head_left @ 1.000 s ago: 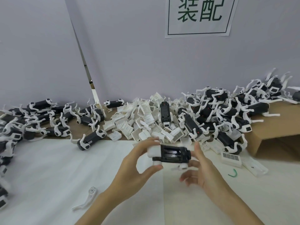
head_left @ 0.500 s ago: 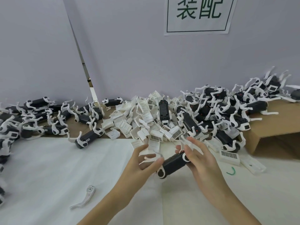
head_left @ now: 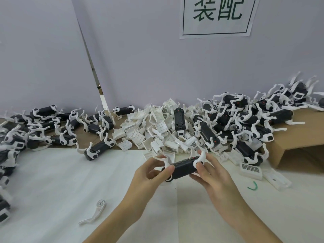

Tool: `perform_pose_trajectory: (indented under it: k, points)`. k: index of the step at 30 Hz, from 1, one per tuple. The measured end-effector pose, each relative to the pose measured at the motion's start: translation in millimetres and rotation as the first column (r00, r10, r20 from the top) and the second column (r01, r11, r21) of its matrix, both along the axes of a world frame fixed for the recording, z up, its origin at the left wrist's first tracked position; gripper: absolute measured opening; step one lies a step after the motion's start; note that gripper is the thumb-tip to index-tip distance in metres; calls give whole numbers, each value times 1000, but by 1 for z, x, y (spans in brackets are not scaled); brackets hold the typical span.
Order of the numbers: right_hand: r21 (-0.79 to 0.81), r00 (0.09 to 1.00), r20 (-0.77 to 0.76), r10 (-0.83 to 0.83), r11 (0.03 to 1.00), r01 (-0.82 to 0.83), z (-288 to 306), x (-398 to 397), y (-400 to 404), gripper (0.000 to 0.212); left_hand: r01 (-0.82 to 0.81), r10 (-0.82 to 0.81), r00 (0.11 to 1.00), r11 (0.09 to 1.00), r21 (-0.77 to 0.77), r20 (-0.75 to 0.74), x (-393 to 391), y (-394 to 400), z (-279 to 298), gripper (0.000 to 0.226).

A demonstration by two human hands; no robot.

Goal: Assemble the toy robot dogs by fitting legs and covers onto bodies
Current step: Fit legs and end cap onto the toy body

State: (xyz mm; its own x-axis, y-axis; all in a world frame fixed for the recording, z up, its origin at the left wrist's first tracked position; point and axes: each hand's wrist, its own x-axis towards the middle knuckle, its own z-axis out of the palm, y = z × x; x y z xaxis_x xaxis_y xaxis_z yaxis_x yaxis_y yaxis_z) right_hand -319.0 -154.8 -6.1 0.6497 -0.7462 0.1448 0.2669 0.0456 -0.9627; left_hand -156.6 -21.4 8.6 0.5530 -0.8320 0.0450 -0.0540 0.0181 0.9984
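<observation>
Two hands gripping black dog body [head_left: 184,168] above white table [head_left: 52,181]: I'm seeing left hand [head_left: 150,174] pinching one end, right hand [head_left: 210,174] pinching other, thumb pressing white leg [head_left: 199,159], likely seating it.

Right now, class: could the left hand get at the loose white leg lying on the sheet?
Probably yes, once it lets go. The left hand is gripping the toy dog, but nothing lies between it and the loose leg.

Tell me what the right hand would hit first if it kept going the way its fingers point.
Likely the white cover pile: the right hand, gripping the black dog body, points up-left toward it. Depth is unclear.
</observation>
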Motion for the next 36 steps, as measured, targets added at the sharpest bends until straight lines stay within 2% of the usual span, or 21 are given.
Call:
perform_pose_trajectory:
  k: [5,7,11,14,16,18,19,21,24,27,32,34,36]
  points:
    - [29,997,-48,53,998,-52,2,-3,1,59,58,-58,998,998,3,-38,-3,1,1,50]
    - [54,995,-73,62,997,-58,1,-2,1,56,29,-29,1000,999,31,0,-1,2,2,40]
    - [79,991,-97,92,993,-85,0,-1,2,49,-90,88,995,995,51,51,1,2,5,45]
    - [160,994,-49,99,983,-90,2,0,4,65,-129,144,940,989,-67,309,3,3,5,51]
    - [321,990,37,134,937,-139,6,1,7,64,-46,115,866,988,-150,486,6,5,2,68]
    - [477,975,122,185,851,-221,11,1,12,55,70,37,837,982,-175,546,8,7,1,82]
    - [518,973,131,188,824,-229,10,2,14,57,122,-2,830,977,-178,558,7,7,0,86]
    - [555,980,130,148,809,-196,5,4,16,60,199,-65,819,964,-175,571,5,7,2,88]
    - [534,992,87,96,836,-128,2,5,21,46,259,-133,793,957,-132,595,2,8,4,83]
    - [500,988,87,126,852,-152,1,7,21,32,270,-154,792,956,-112,590,2,9,2,80]
    - [473,986,112,127,865,-166,-1,14,23,35,228,-143,840,968,-103,524,-4,7,-7,58]
    - [470,982,123,141,864,-183,-3,15,25,36,244,-182,893,964,-102,412,-7,6,-9,50]
    - [453,985,116,126,876,-166,-4,16,25,34,259,-223,945,957,-131,241,-8,4,-9,46]
